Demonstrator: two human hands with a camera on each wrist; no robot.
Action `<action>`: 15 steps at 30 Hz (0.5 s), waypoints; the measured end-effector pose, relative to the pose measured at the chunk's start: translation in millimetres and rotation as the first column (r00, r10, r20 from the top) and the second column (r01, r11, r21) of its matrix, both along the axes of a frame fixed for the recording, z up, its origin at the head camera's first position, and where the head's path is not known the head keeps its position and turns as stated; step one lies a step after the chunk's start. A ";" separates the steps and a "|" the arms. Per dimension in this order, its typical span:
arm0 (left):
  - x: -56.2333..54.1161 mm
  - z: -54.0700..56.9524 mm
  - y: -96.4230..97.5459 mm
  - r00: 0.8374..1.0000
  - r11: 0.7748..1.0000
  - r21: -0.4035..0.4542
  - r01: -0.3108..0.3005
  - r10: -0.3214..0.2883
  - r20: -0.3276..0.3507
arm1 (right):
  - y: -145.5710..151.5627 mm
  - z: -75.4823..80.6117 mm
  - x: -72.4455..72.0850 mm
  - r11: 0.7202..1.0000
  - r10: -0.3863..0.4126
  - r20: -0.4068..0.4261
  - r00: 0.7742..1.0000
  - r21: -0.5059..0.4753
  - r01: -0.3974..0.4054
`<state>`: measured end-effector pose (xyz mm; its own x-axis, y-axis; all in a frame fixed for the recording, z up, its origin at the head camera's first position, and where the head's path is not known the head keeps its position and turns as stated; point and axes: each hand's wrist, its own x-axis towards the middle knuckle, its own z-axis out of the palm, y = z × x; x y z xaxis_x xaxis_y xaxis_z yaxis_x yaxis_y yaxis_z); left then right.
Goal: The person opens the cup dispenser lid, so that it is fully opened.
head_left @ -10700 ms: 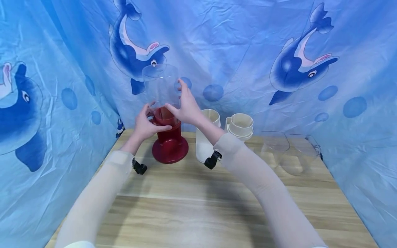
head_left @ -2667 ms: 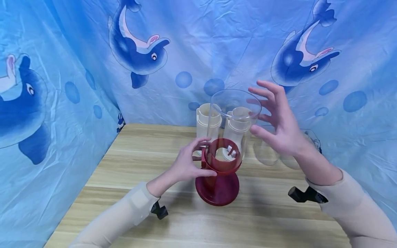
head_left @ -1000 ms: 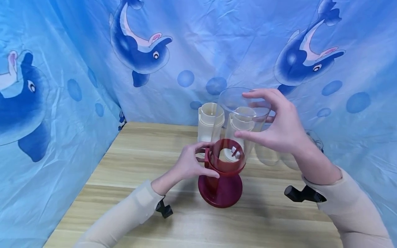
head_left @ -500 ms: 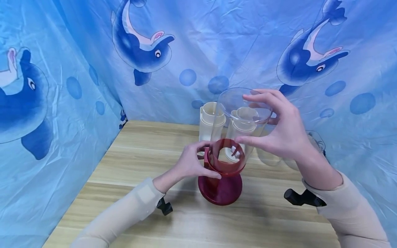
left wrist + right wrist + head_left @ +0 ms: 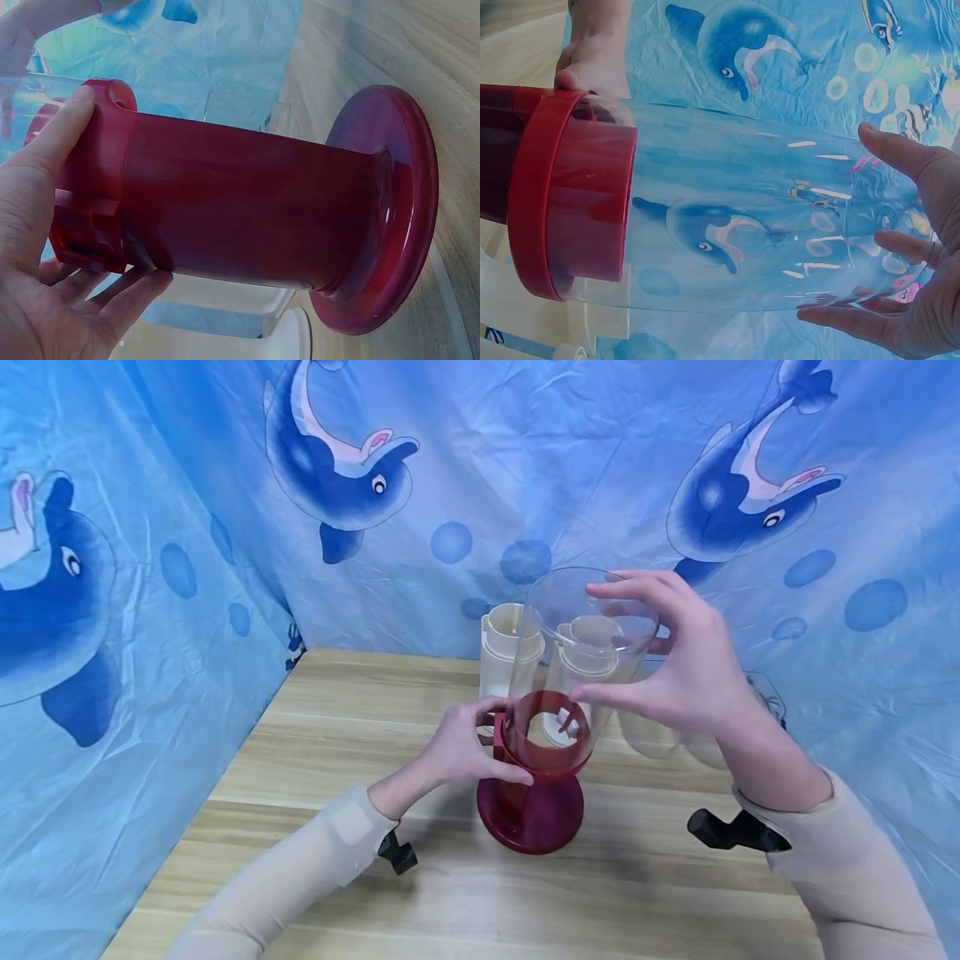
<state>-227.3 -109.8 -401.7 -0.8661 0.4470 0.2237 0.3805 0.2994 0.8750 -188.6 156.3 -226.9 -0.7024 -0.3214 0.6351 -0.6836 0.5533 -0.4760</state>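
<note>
A dark red stand (image 5: 551,814) with a round foot and brighter red collar stands upright on the table in the head view. Over its collar sits a clear cylinder (image 5: 528,672), open at the top. My left hand (image 5: 465,747) grips the collar, thumb across the front and fingers behind. Near the cylinder's upper rim, my right hand (image 5: 693,664) holds it between thumb and fingers. Through the clear wall in the right wrist view, a red inner ring (image 5: 592,202) shows inside the cylinder's lower end. Part of the collar hides behind my left hand.
Behind the red stand are two white stands, one at left (image 5: 495,672) and one (image 5: 588,660) seen through the clear cylinder. More clear containers (image 5: 648,739) stand at right behind my right hand. A blue dolphin-print curtain (image 5: 480,468) closes the table's back and sides.
Earlier the red stand and cylinder were at the back left; now they are front centre. My right hand, spread beside the cylinder before, has closed round it. The last second shows little movement.
</note>
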 end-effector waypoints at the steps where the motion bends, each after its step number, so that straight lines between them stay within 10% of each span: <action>1: -0.1 0.1 0.3 1.000 1.000 -0.002 -0.001 0.001 -0.002 | 0.6 0.9 -1.9 1.000 -0.002 0.008 1.000 -0.003 0.002; 15: -2.2 0.1 3.4 1.000 1.000 0.003 -0.007 0.007 -0.007 | 16.5 21.9 -8.8 0.964 0.098 0.144 0.985 -0.259 -0.058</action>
<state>-229.5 -106.4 -401.6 -0.8674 0.4405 0.2314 0.3849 0.2991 0.8731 -197.4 172.8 -205.0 -0.7775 -0.2220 0.5883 -0.6268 0.3494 -0.6965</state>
